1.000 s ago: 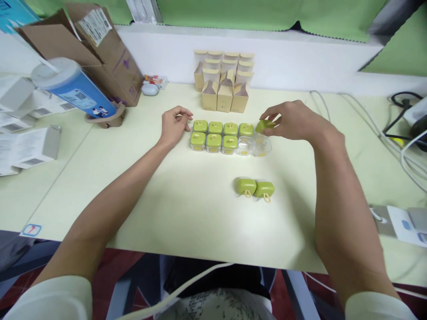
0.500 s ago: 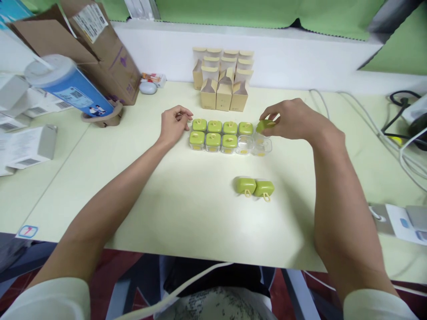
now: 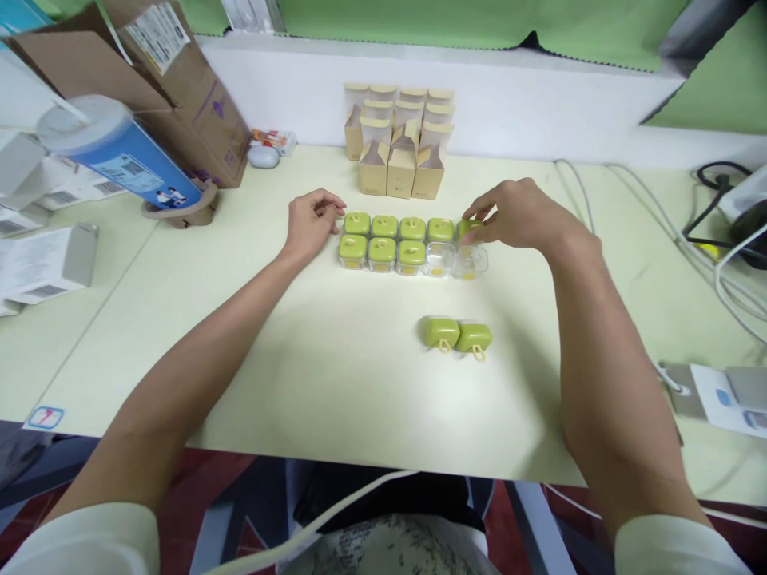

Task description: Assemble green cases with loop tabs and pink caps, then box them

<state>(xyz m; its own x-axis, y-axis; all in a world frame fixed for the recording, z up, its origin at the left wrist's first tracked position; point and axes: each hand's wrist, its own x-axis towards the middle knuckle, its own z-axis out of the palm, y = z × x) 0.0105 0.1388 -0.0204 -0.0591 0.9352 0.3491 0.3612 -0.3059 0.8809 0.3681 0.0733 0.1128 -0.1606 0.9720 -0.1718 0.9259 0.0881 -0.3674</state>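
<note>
My right hand grips a green rounded block at the right end of the back row, its fingers around the block's edges. The clear cup beneath it is mostly hidden. To the left stand several clear cups topped with similar green blocks, each with a small cream loop. Two clear cups at the front right have no green top. My left hand rests curled beside the row's left end, holding nothing visible. Nearer me, two green blocks lie on their sides, cream loops facing me.
Small tan cartons with raised flaps stand behind the rows. At left are a blue lidded cup in a holder, a large cardboard box and white boxes. Cables run along the right.
My right hand has lowered the green block and shifted it slightly left, level with the back row. My left hand stays by the left end.
</note>
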